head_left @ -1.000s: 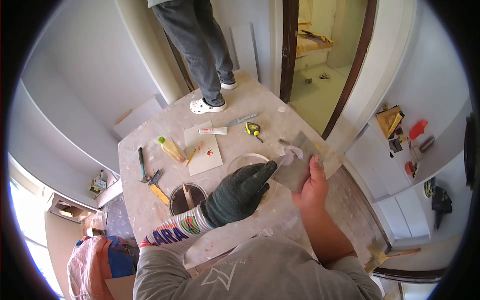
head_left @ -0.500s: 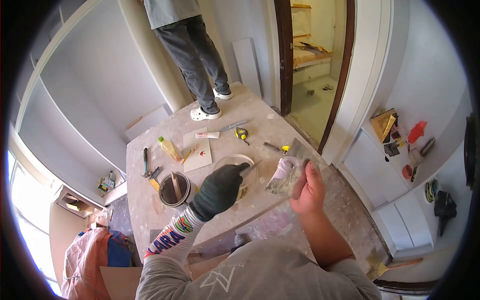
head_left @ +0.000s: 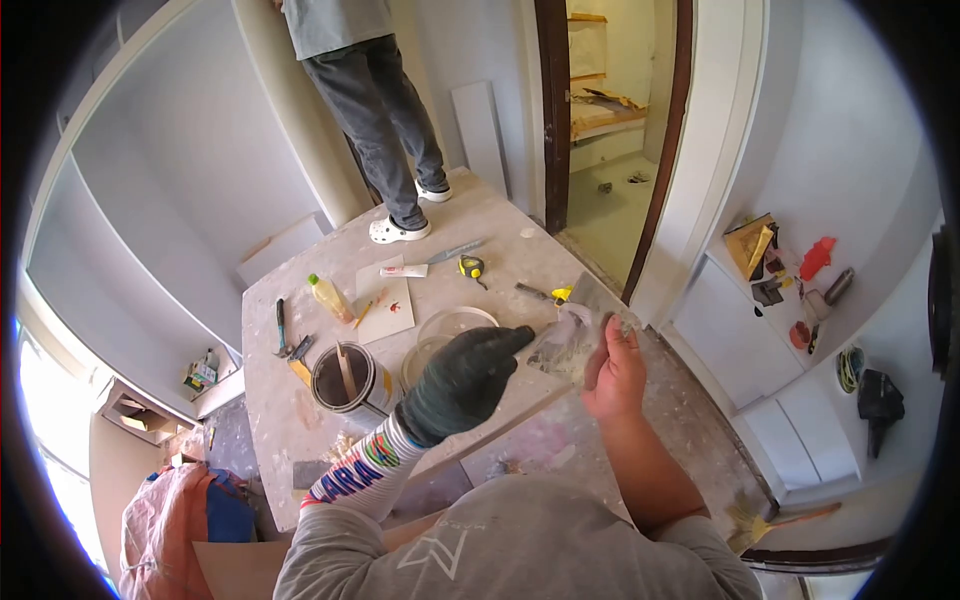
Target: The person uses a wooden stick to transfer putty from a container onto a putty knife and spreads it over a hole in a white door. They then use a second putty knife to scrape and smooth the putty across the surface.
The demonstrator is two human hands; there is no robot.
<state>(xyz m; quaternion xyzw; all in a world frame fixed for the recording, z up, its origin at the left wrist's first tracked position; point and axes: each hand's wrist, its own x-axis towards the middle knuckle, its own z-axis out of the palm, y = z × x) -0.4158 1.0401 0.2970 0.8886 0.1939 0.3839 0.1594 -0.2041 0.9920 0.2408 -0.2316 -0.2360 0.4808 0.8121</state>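
Note:
My left hand point(head_left: 465, 385), in a dark glove, is closed and reaches to the near edge of a flat, shiny plate point(head_left: 592, 293). It seems to grip a putty knife, whose thin blade showed a moment ago; the glove now mostly hides it. My bare right hand point(head_left: 617, 375) holds the plate by its right side, thumb on top. Pale pinkish putty point(head_left: 572, 335) is smeared over the plate. Partly behind my glove lies a round, pale container or lid point(head_left: 455, 318). Left of the glove stands an open paint can point(head_left: 381, 391) with a wooden stick point(head_left: 347, 370) in it.
On the dusty table point(head_left: 290, 440) lie hammers point(head_left: 282, 328), a bottle point(head_left: 330, 298), a white card point(head_left: 398, 318), a tube point(head_left: 404, 271), a saw-like blade point(head_left: 456, 250) and a tape measure point(head_left: 471, 267). Another person point(head_left: 375, 130) stands on the far end. Shelves point(head_left: 800, 300) with tools are at right.
My left hand has moved right, towards the plate, and its blade no longer shows clearly. The putty on the plate looks more spread out. The whole view has shifted slightly.

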